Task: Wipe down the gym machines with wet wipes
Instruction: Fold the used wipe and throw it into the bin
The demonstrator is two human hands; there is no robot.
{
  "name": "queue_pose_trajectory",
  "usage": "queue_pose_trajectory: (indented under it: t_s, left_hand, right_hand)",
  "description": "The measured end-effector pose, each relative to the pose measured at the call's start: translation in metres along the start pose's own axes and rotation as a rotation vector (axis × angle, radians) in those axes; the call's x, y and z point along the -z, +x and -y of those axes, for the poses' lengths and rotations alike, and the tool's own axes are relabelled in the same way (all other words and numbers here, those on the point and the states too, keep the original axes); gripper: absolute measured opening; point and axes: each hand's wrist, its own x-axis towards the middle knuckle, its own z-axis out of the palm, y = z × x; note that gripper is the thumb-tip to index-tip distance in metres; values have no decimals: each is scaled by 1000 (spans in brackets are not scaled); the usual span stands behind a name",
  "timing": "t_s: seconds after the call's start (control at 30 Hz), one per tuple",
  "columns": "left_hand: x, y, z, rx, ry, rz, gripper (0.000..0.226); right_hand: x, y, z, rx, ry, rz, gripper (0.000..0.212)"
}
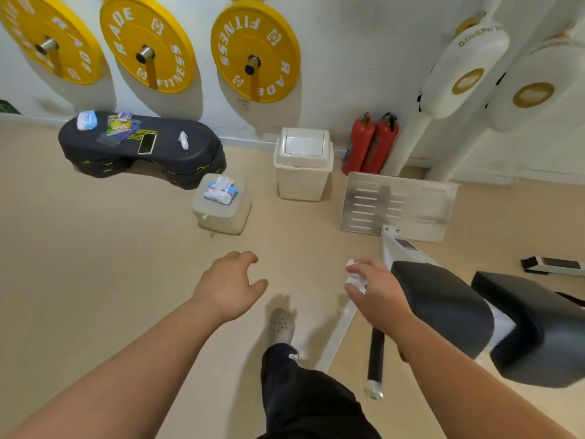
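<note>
1. The wipe (355, 278) is sitting crumpled in the right hand (378, 293), right of centre and near, just left of the machine's dark pad (443, 308).
2. It is looking soft, limp and very light, probably damp; I judge it will be folding and bunching under any pressure, so it is needing a spread palm behind it, not a pinch, when wiping.
3. The right hand is closing its fingers (364, 269) around the wad, with white edges poking out above and below the grip.
4. The left hand (229, 285) is hanging open and empty at centre, fingers loosely curled, touching nothing.
5. The pad is looking smooth and firm, likely vinyl; a wet wipe will probably be sliding easily over it. A second pad (531, 331) is lying further right, and a black handle (375, 359) is hanging below the right wrist.
6. The machine's metal footplate (399, 205) is resting on the floor beyond the pad, far right of centre.
7. A wipes pack (220, 191) is lying on a tub (221, 213), far of the left hand, with a sheet sticking up; fresh sheets are best pulled by that loose tip.
8. A white bin (303, 164) is standing just right of the tub, against the wall, near two red extinguishers (370, 144).
9. A black step (139, 144) at far left is carrying a phone (147, 143) and some crumpled white wads.
</note>
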Motion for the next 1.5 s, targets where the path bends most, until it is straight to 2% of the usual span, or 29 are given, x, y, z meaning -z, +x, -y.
queue_pose_trajectory:
  t_s: [0.2,0.47,0.63,0.77,1.0,1.17,1.27,1.37,1.43,1.5]
  left_hand:
    - [73,161,25,38,63,55,53]
    - [129,374,18,-34,68,188,55]
    - [136,525,15,-139,36,248,57]
    - [135,655,14,-179,69,364,57]
    - [76,848,2,-270,181,471,66]
    - [0,932,11,-254,210,526,74]
    - [-31,950,19,-263,178,488,72]
    - [-43,956,19,-326,191,375,61]
    - [-44,960,16,-383,233,301,46]
    - [-47,961,15,-444,276,294,34]
  right_hand:
    - [-7,162,44,-86,74,49,38]
    - [23,342,92,-210,86,40,37]
    - [29,479,109,-325,83,7,38]
    - [20,592,110,-475,149,-22,39]
    - [-20,767,72,-670,419,-90,35]
    - [-69,852,11,-801,643,-92,29]
    - [-91,880,-17,-861,685,-51,30]
    - [-103,896,-37,-875,686,-9,32]
    - [-106,904,-46,-868,681,18,36]
    - [-109,909,-52,-869,670,42,41]
